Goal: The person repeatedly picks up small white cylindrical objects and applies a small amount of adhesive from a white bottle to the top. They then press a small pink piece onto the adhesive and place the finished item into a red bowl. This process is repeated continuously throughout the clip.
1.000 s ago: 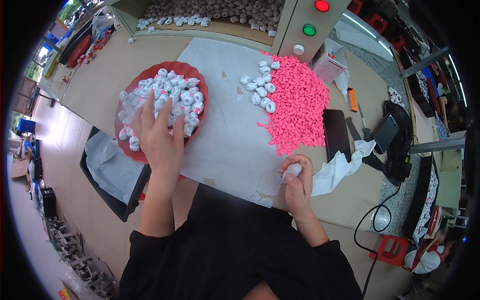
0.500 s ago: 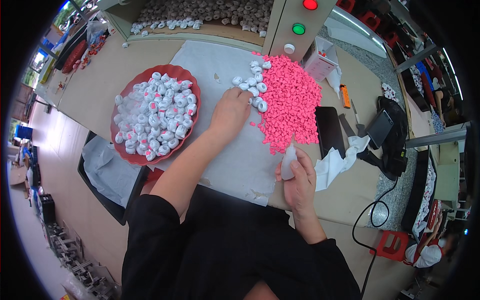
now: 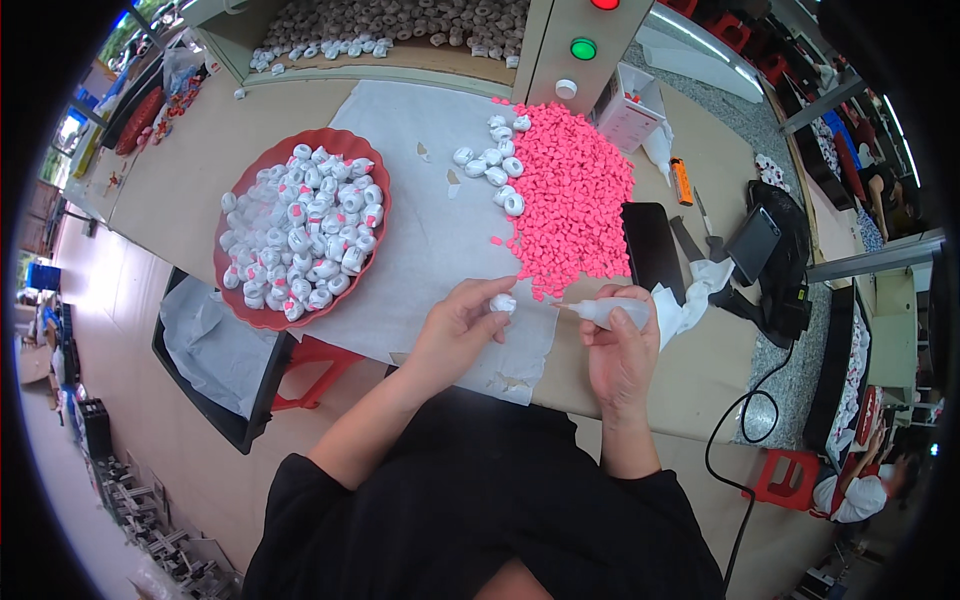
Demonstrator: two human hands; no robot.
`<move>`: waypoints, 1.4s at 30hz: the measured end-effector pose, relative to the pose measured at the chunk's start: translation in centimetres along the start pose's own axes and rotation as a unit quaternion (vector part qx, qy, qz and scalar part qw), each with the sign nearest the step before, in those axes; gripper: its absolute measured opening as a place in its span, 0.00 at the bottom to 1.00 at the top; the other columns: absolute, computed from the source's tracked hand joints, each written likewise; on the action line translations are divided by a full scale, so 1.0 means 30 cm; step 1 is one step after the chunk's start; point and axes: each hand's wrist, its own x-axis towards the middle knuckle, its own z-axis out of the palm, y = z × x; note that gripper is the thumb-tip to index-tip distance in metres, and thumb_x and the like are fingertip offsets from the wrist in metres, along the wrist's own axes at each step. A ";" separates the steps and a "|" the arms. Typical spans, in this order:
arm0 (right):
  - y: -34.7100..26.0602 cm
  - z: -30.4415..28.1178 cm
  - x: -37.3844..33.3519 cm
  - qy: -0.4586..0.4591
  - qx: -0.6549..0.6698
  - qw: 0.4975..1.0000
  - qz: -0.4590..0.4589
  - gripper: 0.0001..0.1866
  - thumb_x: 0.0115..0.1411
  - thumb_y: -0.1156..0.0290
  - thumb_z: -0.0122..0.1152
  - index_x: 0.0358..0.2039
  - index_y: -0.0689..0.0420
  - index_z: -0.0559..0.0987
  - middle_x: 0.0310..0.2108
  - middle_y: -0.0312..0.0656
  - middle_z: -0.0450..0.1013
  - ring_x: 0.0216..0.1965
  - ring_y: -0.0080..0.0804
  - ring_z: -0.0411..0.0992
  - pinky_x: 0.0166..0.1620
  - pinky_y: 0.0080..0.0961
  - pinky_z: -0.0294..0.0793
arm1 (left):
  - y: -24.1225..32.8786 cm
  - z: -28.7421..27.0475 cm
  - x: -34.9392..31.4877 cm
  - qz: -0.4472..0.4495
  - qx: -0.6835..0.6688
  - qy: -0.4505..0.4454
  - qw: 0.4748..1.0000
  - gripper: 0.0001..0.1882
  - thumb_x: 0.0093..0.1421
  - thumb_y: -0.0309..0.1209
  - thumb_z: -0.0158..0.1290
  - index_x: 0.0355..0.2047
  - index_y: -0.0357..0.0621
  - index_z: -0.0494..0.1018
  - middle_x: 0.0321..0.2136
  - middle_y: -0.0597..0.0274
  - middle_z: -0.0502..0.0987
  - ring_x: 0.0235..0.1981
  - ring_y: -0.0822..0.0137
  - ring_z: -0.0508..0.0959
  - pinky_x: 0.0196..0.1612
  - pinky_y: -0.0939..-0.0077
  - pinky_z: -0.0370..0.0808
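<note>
My left hand (image 3: 455,338) pinches one small white rounded piece (image 3: 503,303) over the near part of the white paper sheet (image 3: 395,130). In my right hand (image 3: 622,360) is a translucent squeeze bottle (image 3: 615,312), its thin nozzle pointing left toward that piece, a short gap between them. Beyond both hands spreads a heap of small pink pieces (image 3: 570,190). Several loose white pieces (image 3: 490,160) lie along the heap's left side. A red scalloped tray (image 3: 377,215) at the left is heaped with similar white pieces, many with pink bits on them.
Right of the pink heap lie a dark phone (image 3: 652,245), an orange lighter (image 3: 682,182), a crumpled white cloth (image 3: 680,315) and a black bag (image 3: 785,260). At the back stands a cabinet (image 3: 540,60) with lit buttons. Below the table's left edge is a black paper-lined tray (image 3: 215,350).
My left hand has come back from the loose white pieces with one in its fingers. My right hand has tipped the bottle from upright to nearly level, nozzle leftward.
</note>
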 end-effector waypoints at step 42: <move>0.076 -0.007 -0.038 -0.089 -0.330 0.926 -0.162 0.13 0.55 0.74 0.55 0.38 0.62 0.64 0.35 0.43 0.62 0.32 0.25 0.64 0.34 0.18 0.66 | -0.030 0.013 -0.022 -0.008 -0.021 0.035 0.999 0.15 0.55 0.15 0.46 0.44 0.34 0.63 0.36 0.59 0.72 0.37 0.73 0.74 0.41 0.82 0.71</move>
